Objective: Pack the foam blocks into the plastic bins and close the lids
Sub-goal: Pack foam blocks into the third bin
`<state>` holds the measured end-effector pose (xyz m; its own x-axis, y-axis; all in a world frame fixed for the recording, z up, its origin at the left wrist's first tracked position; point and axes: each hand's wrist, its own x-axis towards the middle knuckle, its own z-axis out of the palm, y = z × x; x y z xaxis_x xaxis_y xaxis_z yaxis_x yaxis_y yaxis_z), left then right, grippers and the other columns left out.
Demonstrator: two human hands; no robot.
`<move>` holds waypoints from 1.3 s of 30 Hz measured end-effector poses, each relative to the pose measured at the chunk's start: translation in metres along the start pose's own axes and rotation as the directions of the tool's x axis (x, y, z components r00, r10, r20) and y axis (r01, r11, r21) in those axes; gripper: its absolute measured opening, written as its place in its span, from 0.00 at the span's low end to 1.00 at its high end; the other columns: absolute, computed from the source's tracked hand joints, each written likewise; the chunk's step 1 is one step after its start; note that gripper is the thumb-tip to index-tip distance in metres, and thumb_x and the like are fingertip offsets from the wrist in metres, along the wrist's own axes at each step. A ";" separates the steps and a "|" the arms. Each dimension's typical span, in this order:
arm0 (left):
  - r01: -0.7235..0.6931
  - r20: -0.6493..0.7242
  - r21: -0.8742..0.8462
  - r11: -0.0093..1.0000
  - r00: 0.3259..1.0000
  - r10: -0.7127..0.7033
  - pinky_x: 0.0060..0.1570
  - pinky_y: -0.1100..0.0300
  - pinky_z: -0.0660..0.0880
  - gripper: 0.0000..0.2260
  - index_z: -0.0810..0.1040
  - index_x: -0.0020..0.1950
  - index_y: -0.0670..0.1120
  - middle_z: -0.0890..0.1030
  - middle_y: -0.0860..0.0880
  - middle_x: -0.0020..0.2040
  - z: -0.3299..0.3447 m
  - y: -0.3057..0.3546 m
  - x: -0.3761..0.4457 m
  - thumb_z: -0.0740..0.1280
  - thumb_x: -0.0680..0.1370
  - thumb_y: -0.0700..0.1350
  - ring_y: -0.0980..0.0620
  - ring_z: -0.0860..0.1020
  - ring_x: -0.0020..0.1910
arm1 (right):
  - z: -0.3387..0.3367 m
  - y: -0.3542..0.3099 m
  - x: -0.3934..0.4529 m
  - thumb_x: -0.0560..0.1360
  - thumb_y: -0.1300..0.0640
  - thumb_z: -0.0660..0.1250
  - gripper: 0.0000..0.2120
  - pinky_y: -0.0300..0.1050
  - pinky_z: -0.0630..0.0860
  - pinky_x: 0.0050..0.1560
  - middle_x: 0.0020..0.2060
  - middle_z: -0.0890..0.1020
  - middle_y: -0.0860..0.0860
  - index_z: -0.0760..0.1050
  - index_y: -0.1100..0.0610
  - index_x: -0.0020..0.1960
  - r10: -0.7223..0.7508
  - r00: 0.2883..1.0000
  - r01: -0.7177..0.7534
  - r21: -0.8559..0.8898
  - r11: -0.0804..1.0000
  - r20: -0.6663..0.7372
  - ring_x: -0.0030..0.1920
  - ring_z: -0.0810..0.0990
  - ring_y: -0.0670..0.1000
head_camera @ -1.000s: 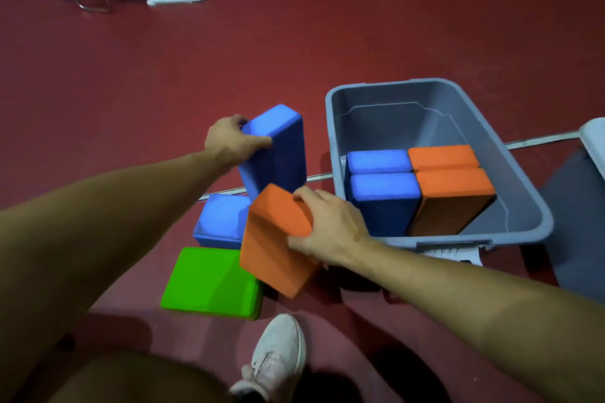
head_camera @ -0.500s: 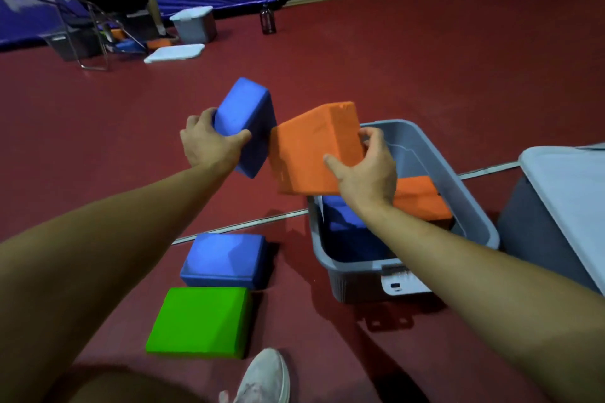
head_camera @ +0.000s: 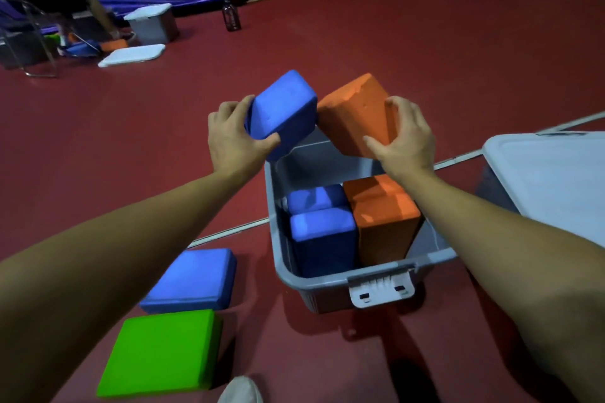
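My left hand [head_camera: 233,137] grips a blue foam block [head_camera: 285,109] and my right hand [head_camera: 404,141] grips an orange foam block [head_camera: 355,111]. Both blocks are tilted, touch at their upper corners and hang above the far end of an open grey plastic bin [head_camera: 330,281]. Inside the bin stand two blue blocks [head_camera: 322,232] on the left and orange blocks [head_camera: 383,206] on the right. On the red floor left of the bin lie a blue block [head_camera: 193,278] and, nearer to me, a green block [head_camera: 160,350].
A second bin with a white lid [head_camera: 553,180] stands at the right. Far back left are another lidded bin [head_camera: 152,21], a loose white lid [head_camera: 132,56], a dark bottle [head_camera: 230,16], a metal chair and more blocks. My white shoe [head_camera: 240,391] is at the bottom edge.
Both hands lifted their blocks off the floor pile and carried them right and forward, over the far end of the bin. The two blocks now touch each other.
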<state>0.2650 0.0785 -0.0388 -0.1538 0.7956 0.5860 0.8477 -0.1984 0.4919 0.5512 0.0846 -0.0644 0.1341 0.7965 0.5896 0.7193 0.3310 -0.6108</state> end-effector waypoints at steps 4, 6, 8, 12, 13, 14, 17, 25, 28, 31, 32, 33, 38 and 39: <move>-0.026 0.088 -0.008 1.000 0.996 0.027 0.54 0.61 0.65 0.33 0.73 0.70 0.50 0.76 0.48 0.60 0.032 0.009 0.000 0.73 0.65 0.53 0.45 0.71 0.57 | -0.002 0.045 0.015 0.68 0.53 0.76 0.31 0.60 0.63 0.71 0.65 0.74 0.52 0.69 0.52 0.68 -0.040 0.995 0.044 -0.053 0.998 0.088 0.64 0.72 0.55; -0.062 0.136 0.011 0.998 0.989 0.060 0.54 0.60 0.65 0.33 0.72 0.71 0.49 0.75 0.47 0.61 0.048 0.007 -0.002 0.74 0.66 0.51 0.44 0.71 0.57 | 0.003 0.063 0.021 0.68 0.55 0.76 0.31 0.61 0.53 0.76 0.66 0.73 0.52 0.69 0.54 0.68 -0.060 0.987 0.072 -0.073 0.995 0.147 0.68 0.70 0.55; -0.117 0.204 0.043 0.992 0.973 0.106 0.54 0.59 0.66 0.34 0.72 0.72 0.48 0.75 0.47 0.62 0.064 0.003 -0.005 0.73 0.67 0.51 0.43 0.70 0.57 | 0.009 0.082 0.023 0.69 0.56 0.76 0.32 0.60 0.48 0.77 0.69 0.72 0.53 0.68 0.55 0.70 -0.076 0.970 0.105 -0.118 0.987 0.231 0.72 0.66 0.56; -0.186 0.311 0.103 0.977 0.939 0.146 0.57 0.52 0.69 0.34 0.71 0.73 0.46 0.75 0.45 0.64 0.090 -0.016 -0.010 0.72 0.68 0.51 0.42 0.70 0.58 | 0.027 0.105 0.027 0.69 0.60 0.76 0.32 0.63 0.46 0.76 0.71 0.70 0.55 0.68 0.58 0.70 -0.154 0.930 0.220 -0.170 0.960 0.334 0.77 0.58 0.59; -0.173 0.324 0.112 0.978 0.937 0.129 0.58 0.52 0.69 0.34 0.70 0.74 0.46 0.74 0.45 0.65 0.095 -0.021 -0.009 0.72 0.69 0.51 0.41 0.69 0.59 | 0.032 0.107 0.031 0.69 0.60 0.76 0.32 0.64 0.45 0.75 0.71 0.70 0.55 0.68 0.58 0.70 -0.182 0.920 0.254 -0.175 0.951 0.347 0.77 0.57 0.59; -0.150 0.337 0.121 0.981 0.936 0.101 0.60 0.51 0.68 0.34 0.69 0.74 0.46 0.73 0.44 0.66 0.099 -0.026 -0.007 0.72 0.70 0.51 0.41 0.69 0.60 | 0.037 0.107 0.035 0.69 0.60 0.75 0.31 0.65 0.45 0.75 0.71 0.70 0.55 0.68 0.58 0.70 -0.203 0.908 0.284 -0.183 0.941 0.366 0.77 0.57 0.59; -0.078 0.384 0.142 0.987 0.923 0.018 0.63 0.50 0.67 0.34 0.66 0.76 0.46 0.71 0.44 0.69 0.111 -0.041 0.000 0.72 0.71 0.49 0.41 0.68 0.64 | 0.054 0.110 0.046 0.70 0.60 0.74 0.32 0.67 0.44 0.74 0.74 0.66 0.51 0.66 0.54 0.71 -0.205 0.862 0.342 -0.233 0.910 0.463 0.78 0.53 0.56; -0.022 0.519 0.116 0.993 0.854 -0.042 0.64 0.53 0.69 0.34 0.64 0.77 0.47 0.69 0.45 0.71 0.148 -0.065 -0.002 0.71 0.72 0.48 0.45 0.69 0.68 | 0.090 0.136 0.049 0.76 0.61 0.69 0.32 0.66 0.42 0.74 0.78 0.58 0.47 0.60 0.49 0.75 -0.071 0.779 0.317 -0.294 0.902 0.623 0.79 0.48 0.54; -0.023 0.554 0.110 0.994 0.832 -0.042 0.66 0.51 0.69 0.34 0.63 0.78 0.48 0.67 0.45 0.73 0.159 -0.074 -0.005 0.71 0.74 0.49 0.44 0.68 0.69 | 0.098 0.141 0.050 0.76 0.62 0.67 0.33 0.64 0.41 0.74 0.79 0.56 0.47 0.59 0.49 0.77 -0.056 0.748 0.322 -0.288 0.902 0.661 0.79 0.47 0.53; -0.054 0.601 0.130 0.990 0.798 -0.035 0.67 0.51 0.69 0.33 0.61 0.79 0.50 0.64 0.46 0.75 0.168 -0.080 -0.007 0.69 0.76 0.51 0.44 0.68 0.70 | 0.105 0.147 0.047 0.77 0.64 0.66 0.33 0.63 0.42 0.75 0.79 0.55 0.47 0.58 0.49 0.77 -0.029 0.726 0.309 -0.289 0.906 0.687 0.79 0.46 0.53; -0.079 0.621 0.154 0.985 0.783 -0.035 0.68 0.50 0.68 0.32 0.60 0.79 0.51 0.62 0.46 0.76 0.171 -0.080 -0.007 0.67 0.77 0.51 0.43 0.67 0.71 | 0.107 0.148 0.046 0.77 0.64 0.65 0.33 0.64 0.43 0.75 0.79 0.55 0.47 0.58 0.49 0.77 -0.016 0.718 0.308 -0.298 0.904 0.696 0.79 0.46 0.54; -0.119 0.643 0.190 0.975 0.765 -0.032 0.69 0.49 0.66 0.31 0.58 0.79 0.51 0.61 0.45 0.77 0.174 -0.079 -0.008 0.66 0.78 0.52 0.42 0.64 0.73 | 0.110 0.150 0.045 0.77 0.64 0.65 0.32 0.64 0.43 0.76 0.79 0.55 0.47 0.57 0.49 0.77 -0.001 0.711 0.308 -0.310 0.899 0.703 0.79 0.46 0.54; -0.340 0.702 0.373 0.863 0.712 -0.022 0.71 0.31 0.45 0.29 0.51 0.80 0.51 0.55 0.42 0.79 0.183 -0.080 -0.014 0.56 0.82 0.57 0.41 0.53 0.78 | 0.120 0.156 0.038 0.77 0.65 0.62 0.32 0.63 0.45 0.76 0.79 0.55 0.48 0.56 0.49 0.77 0.064 0.703 0.302 -0.379 0.875 0.708 0.79 0.48 0.56; -0.344 0.707 0.382 0.858 0.706 -0.031 0.70 0.30 0.44 0.29 0.50 0.80 0.52 0.54 0.43 0.80 0.183 -0.081 -0.015 0.55 0.82 0.58 0.42 0.53 0.79 | 0.122 0.156 0.037 0.76 0.66 0.61 0.32 0.63 0.46 0.76 0.79 0.55 0.48 0.57 0.50 0.77 0.070 0.705 0.303 -0.389 0.870 0.706 0.79 0.49 0.57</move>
<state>0.2919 0.1877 -0.2051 0.2239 0.9729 -0.0572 0.9739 -0.2256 -0.0255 0.5851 0.2274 -0.2030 -0.3364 0.9417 -0.0002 0.9314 0.3327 -0.1475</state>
